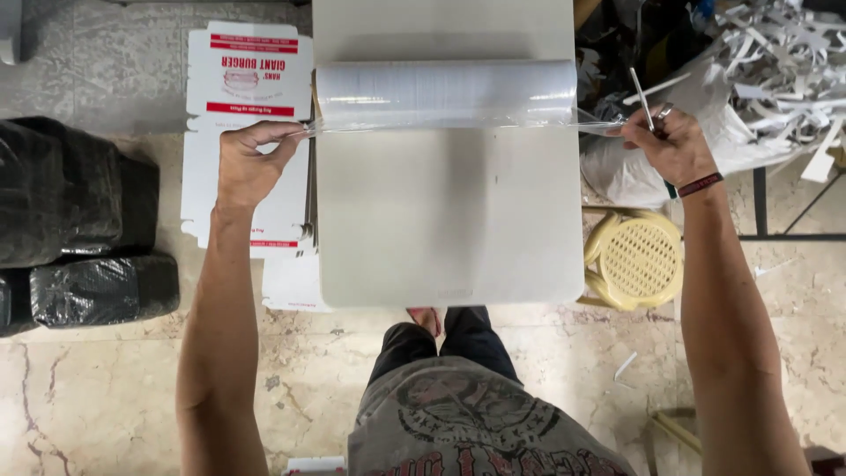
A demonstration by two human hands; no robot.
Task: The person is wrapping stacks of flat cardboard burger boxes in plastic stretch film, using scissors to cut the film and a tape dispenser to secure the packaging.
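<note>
A roll of clear film is shown lying crosswise on the far part of a pale table, with a sheet of film drawn off toward the person and stretched taut across the table's width. The sheet is transparent, and its near edge is seen as a thin bright line running from hand to hand. The left hand is closed in a pinch on the sheet's left end, just past the table's left edge, thumb and fingers curled together. The right hand is closed on the sheet's right end, beyond the table's right edge; a thin metal tool is also gripped in it and points upward, a ring is worn on one finger, and a dark band on the wrist. Flattened white cartons lie on the floor to the left, black wrapped bundles farther left. A yellow stool stands to the right, with paper scraps heaped beyond it.
</note>
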